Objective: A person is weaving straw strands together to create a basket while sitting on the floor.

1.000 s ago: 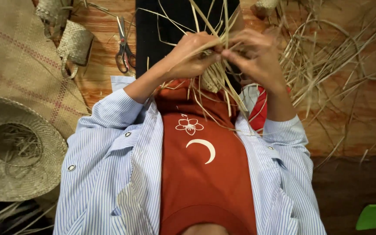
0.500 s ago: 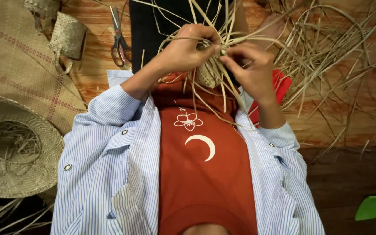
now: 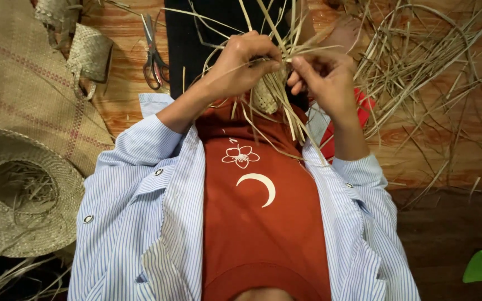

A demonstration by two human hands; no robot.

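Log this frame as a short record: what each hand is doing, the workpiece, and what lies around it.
left hand: fingers closed on pale straw strands
right hand: fingers pinching strands beside the left hand
workpiece: small woven straw piece between the hands, loose strands sticking out
scissors: on the wooden floor, left of the hands, untouched
loose straw pile: on the right
woven hat: lower left
woven mat: upper left
small woven basket: by the mat
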